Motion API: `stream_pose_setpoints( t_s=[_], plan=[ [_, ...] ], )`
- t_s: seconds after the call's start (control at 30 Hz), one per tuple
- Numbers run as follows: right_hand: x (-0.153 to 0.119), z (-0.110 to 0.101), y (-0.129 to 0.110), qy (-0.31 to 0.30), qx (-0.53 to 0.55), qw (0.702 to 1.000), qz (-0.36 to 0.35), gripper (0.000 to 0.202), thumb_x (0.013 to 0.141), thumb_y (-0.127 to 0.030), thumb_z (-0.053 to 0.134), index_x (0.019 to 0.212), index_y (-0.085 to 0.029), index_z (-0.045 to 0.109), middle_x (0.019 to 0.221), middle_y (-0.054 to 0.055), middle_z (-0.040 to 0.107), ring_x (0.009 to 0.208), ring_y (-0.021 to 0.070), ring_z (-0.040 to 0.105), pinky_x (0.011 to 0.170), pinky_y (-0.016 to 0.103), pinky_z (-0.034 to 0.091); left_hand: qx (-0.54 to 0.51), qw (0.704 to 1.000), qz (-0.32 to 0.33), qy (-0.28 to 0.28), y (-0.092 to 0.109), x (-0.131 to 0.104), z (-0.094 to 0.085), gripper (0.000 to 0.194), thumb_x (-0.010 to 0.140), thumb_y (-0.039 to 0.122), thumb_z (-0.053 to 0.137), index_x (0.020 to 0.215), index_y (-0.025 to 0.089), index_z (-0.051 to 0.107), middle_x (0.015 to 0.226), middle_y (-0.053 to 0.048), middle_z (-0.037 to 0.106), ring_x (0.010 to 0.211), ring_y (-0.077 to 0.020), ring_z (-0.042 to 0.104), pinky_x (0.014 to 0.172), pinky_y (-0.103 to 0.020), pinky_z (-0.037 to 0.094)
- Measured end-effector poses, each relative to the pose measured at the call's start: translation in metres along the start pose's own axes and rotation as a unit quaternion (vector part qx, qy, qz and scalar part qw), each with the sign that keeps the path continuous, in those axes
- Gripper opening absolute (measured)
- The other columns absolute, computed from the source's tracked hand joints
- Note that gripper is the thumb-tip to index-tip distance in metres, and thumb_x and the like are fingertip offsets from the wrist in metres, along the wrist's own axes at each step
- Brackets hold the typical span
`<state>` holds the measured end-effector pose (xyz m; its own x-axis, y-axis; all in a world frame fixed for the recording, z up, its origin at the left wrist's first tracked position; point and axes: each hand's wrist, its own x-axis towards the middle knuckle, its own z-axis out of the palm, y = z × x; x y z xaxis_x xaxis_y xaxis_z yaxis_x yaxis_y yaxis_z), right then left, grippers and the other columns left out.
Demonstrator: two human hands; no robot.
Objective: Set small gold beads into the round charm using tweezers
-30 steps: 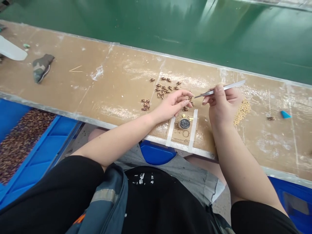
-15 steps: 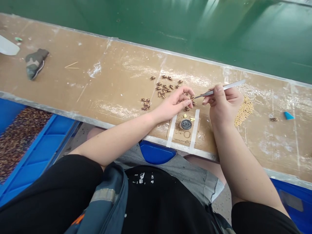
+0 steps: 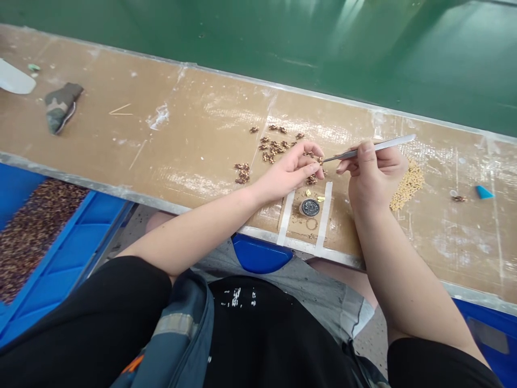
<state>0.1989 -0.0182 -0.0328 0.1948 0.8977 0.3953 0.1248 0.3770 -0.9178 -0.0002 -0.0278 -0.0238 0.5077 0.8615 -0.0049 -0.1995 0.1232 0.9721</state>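
Observation:
My right hand (image 3: 374, 167) is closed around a pair of metal tweezers (image 3: 388, 143), whose tip points left. Fingers bent in a pinch, my left hand (image 3: 302, 164) holds a small brown-and-gold piece (image 3: 320, 160) at the tweezers' tip; its exact kind is too small to make out. Several similar brown-and-gold pieces (image 3: 274, 146) lie in a loose group beyond my left hand, and a tight cluster (image 3: 242, 173) sits left of it. Below my hands stands a small round pot of dark material (image 3: 310, 207), between two white tape strips (image 3: 324, 218).
A heap of tiny yellow pieces (image 3: 407, 186) lies right of my right hand. Farther right is a blue triangular piece (image 3: 483, 192). A camouflage-patterned cloth item (image 3: 60, 108) and thin sticks (image 3: 121, 110) lie left. Blue bins (image 3: 76, 237) stand below the table edge.
The tweezers and my right hand have shifted slightly right, and the tip now meets the small piece at my left fingertips. My left hand stays nearly in place.

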Motion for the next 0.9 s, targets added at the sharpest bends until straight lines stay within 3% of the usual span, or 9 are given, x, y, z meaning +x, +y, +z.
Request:
stream_pose_setpoints(
  t_s=[0.1, 0.3, 0.5, 0.9],
  plan=[
    [-0.0009, 0.0008, -0.0014, 0.013, -0.004, 1.000, 0.001, 0.043, 0.093, -0.072, 0.076, 0.078, -0.032, 0.070, 0.068, 0.002, 0.071, 0.062, 0.0264, 0.075, 0.054, 0.044, 0.058, -0.013, 1.000, -0.007, -0.001, 0.0006, 0.0011, 0.0005, 0.013, 0.110, 0.020, 0.059, 0.118, 0.025, 0.051, 0.093, 0.001, 0.072, 0.048, -0.0032, 0.035, 0.048, -0.023, 0.027],
    [-0.0032, 0.0063, -0.0083, 0.038, 0.011, 0.999, -0.007, 0.042, 0.091, -0.068, 0.079, 0.077, -0.029, 0.069, 0.068, 0.000, 0.071, 0.056, 0.0210, 0.072, 0.050, 0.038, 0.055, -0.018, 1.000, 0.009, 0.002, 0.0004, 0.0022, 0.0010, 0.014, 0.109, 0.020, 0.059, 0.120, 0.025, 0.053, 0.093, 0.001, 0.071, 0.048, -0.0031, 0.035, 0.048, -0.023, 0.028],
    [-0.0011, 0.0083, -0.0061, 0.043, 0.017, 0.999, 0.011, 0.049, 0.090, -0.073, 0.078, 0.083, -0.025, 0.070, 0.068, -0.001, 0.072, 0.052, 0.0146, 0.067, 0.050, 0.031, 0.057, -0.017, 1.000, 0.015, 0.004, -0.0013, 0.0032, 0.0008, 0.011, 0.109, 0.021, 0.058, 0.118, 0.026, 0.055, 0.091, 0.001, 0.070, 0.050, -0.0045, 0.035, 0.049, -0.023, 0.027],
    [-0.0002, 0.0073, -0.0061, 0.038, 0.045, 0.998, 0.025, 0.051, 0.085, -0.074, 0.083, 0.084, -0.025, 0.072, 0.069, -0.001, 0.074, 0.054, 0.0165, 0.072, 0.051, 0.032, 0.063, -0.025, 1.000, 0.008, 0.007, 0.0012, 0.0026, 0.0010, 0.010, 0.108, 0.022, 0.061, 0.116, 0.025, 0.055, 0.092, 0.000, 0.071, 0.049, -0.0042, 0.035, 0.049, -0.023, 0.026]
  ],
)
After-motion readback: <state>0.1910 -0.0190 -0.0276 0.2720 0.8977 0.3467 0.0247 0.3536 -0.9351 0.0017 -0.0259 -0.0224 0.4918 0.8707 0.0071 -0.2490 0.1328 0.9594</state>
